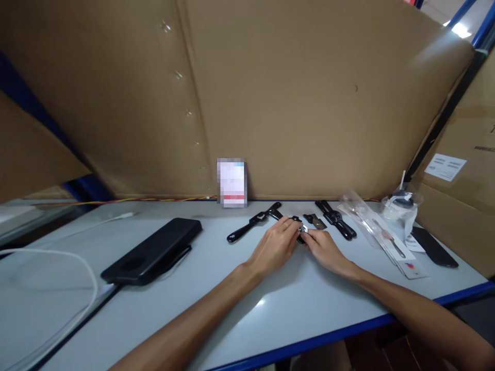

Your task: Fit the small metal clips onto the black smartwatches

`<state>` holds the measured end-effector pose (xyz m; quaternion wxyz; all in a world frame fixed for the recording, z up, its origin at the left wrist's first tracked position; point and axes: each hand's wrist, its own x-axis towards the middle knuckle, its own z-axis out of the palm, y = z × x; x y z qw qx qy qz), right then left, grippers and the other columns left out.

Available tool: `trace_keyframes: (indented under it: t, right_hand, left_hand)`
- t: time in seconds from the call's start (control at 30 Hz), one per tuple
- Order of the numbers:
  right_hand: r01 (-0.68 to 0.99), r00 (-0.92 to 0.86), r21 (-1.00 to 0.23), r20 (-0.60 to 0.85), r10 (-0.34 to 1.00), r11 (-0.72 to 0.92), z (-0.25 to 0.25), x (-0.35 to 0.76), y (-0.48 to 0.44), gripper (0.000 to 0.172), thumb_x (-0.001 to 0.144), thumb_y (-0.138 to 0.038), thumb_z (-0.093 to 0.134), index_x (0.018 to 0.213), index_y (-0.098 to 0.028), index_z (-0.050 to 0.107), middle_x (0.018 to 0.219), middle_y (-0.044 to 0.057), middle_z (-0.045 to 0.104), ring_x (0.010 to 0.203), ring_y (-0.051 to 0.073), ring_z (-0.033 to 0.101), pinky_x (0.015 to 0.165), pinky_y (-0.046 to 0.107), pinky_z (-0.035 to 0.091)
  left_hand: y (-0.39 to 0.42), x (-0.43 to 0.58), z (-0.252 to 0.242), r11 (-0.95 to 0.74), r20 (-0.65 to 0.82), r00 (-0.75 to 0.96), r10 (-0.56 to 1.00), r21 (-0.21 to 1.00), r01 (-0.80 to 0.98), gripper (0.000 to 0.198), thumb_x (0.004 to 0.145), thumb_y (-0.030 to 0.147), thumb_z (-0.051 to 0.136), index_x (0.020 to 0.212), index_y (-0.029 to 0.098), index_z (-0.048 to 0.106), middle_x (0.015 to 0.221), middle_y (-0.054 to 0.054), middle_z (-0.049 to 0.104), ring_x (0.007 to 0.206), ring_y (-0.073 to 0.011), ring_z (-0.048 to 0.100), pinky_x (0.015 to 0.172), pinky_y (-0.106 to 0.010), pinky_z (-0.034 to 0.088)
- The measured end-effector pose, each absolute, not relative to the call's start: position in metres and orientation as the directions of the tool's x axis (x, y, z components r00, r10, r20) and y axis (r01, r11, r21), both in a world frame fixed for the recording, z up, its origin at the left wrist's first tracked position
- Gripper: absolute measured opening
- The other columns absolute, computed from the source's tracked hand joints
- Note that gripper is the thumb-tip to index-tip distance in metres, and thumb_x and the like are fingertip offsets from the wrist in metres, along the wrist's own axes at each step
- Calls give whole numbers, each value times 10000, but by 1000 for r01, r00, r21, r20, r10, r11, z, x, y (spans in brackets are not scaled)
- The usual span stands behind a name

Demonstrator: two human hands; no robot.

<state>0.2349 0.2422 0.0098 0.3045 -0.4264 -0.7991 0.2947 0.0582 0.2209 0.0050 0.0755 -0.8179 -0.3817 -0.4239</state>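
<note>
My left hand (275, 241) is closed, its fingers bent over a black spokeshave (275, 213) that lies mostly hidden beneath them. My right hand (324, 247) meets it from the other side, thumb and fingers pinched at the same spot. Between the fingertips shows a small shiny metal piece (303, 229), too covered to make out fully. Left of the hands rests another black spokeshave (255, 220), set slantwise. Just beyond the right hand lie loose flat dark metal parts (315, 221). More black spokeshaves (337, 221) lie together farther right.
Clear plastic packaging (381, 234) and a bagged dark item (402, 201) are at the right, beside a dark phone-like slab (435, 247). A black power bank (150, 252) and white cable (87, 263) occupy the left. Behind stands a cardboard wall (290, 103) with a blurred screen (232, 183).
</note>
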Motion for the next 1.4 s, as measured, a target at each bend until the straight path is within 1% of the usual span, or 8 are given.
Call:
trace_keyframes:
  t: [0.07,0.17,0.27,0.73,0.97,1.1,1.2,1.4]
  right_hand:
    - [495,-449,-742,227,864,452,9,235,243,365,1013,-265,448,671,-190,550,673,24,635,693,176,574,662,278,360]
    - [492,-444,-753,214,870,437,8,235,244,373,1004,-265,458,649,-190,542,661,22,624,692,174,572,662,276,364]
    - [481,-447,-768,200,872,422,7,235,245,371,999,-278,470,650,-187,554,662,25,625,698,176,577,664,274,376]
    - [418,-448,-817,195,873,397,2,234,246,395,993,-378,495,643,-202,547,622,20,594,682,184,574,642,272,384]
    - [454,-449,-804,166,878,385,5,234,246,390,1005,-281,464,638,-186,557,627,23,599,702,186,590,675,282,402]
    - [446,-445,-808,173,879,384,3,233,247,373,988,-236,464,633,-184,563,642,26,608,712,187,593,676,280,412]
    - [443,-441,-806,185,878,392,1,233,247,374,983,-244,472,619,-192,539,631,20,592,697,181,576,653,273,397]
    - [444,-437,-809,181,881,386,1,234,247,395,989,-296,470,612,-199,536,605,18,577,692,187,570,642,276,394]
  left_hand:
    - [222,58,4,-691,754,305,582,260,675,192,978,94,497,1108,171,615,882,-45,662,816,-193,600,700,-313,516]
    - [223,57,5,-681,746,280,604,300,668,161,975,113,518,1061,179,638,874,-44,660,825,-196,608,711,-318,518]
    - [224,57,6,-675,750,286,597,277,684,151,979,140,525,998,186,667,895,-57,662,860,-207,606,738,-334,520]
    - [224,54,0,-690,791,293,537,211,693,202,997,173,532,1046,185,727,805,-40,652,755,-174,578,666,-293,483]
    - [218,60,4,-736,782,335,525,219,641,258,981,78,483,968,185,718,875,-55,688,844,-186,580,721,-310,516]
    - [217,62,5,-732,784,335,523,212,647,155,997,175,537,991,181,691,902,-61,696,865,-199,587,763,-349,543]
    - [218,62,4,-714,780,311,542,234,660,131,995,202,551,963,180,676,894,-60,684,866,-201,595,762,-355,545]
    - [220,60,4,-714,773,296,561,271,646,181,978,123,511,918,191,668,871,-50,676,848,-191,591,757,-342,530]
